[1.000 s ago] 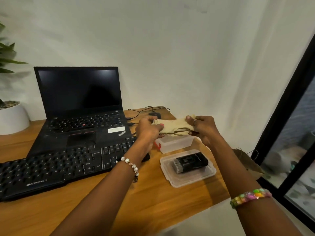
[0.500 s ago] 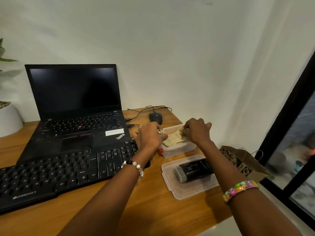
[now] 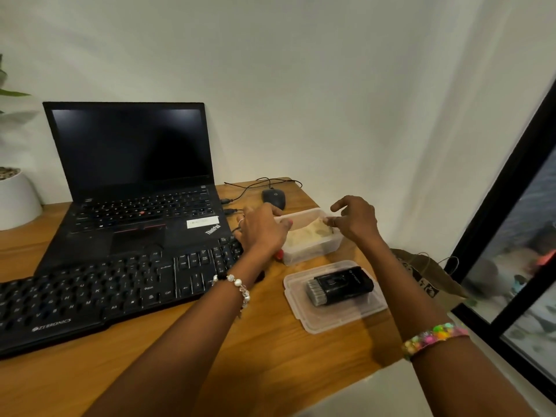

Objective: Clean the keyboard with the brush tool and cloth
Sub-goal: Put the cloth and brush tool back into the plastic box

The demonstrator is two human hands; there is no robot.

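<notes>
The black keyboard (image 3: pixel 105 290) lies on the wooden desk (image 3: pixel 270 362) in front of a laptop. A beige cloth (image 3: pixel 310 233) sits crumpled inside a clear plastic box (image 3: pixel 313 252) to the right of the keyboard. My left hand (image 3: pixel 261 230) hovers at the box's left rim with relaxed fingers. Over the right rim is my right hand (image 3: pixel 358 219), fingers loosely bent just above the cloth and holding nothing that I can make out. The black brush tool (image 3: pixel 340 285) rests on the box's clear lid (image 3: pixel 337 319), nearer to me.
An open black laptop (image 3: pixel 132 152) stands behind the keyboard, with a mouse (image 3: pixel 273 198) and cables at the back right. A white plant pot (image 3: pixel 15 197) is at far left. A brown paper bag (image 3: pixel 427 275) sits past the desk's right edge, by a black window frame (image 3: pixel 505 206).
Both hands held the cloth stretched above the box, lowered it in, and have now let go and spread apart. The cloth lies in the box.
</notes>
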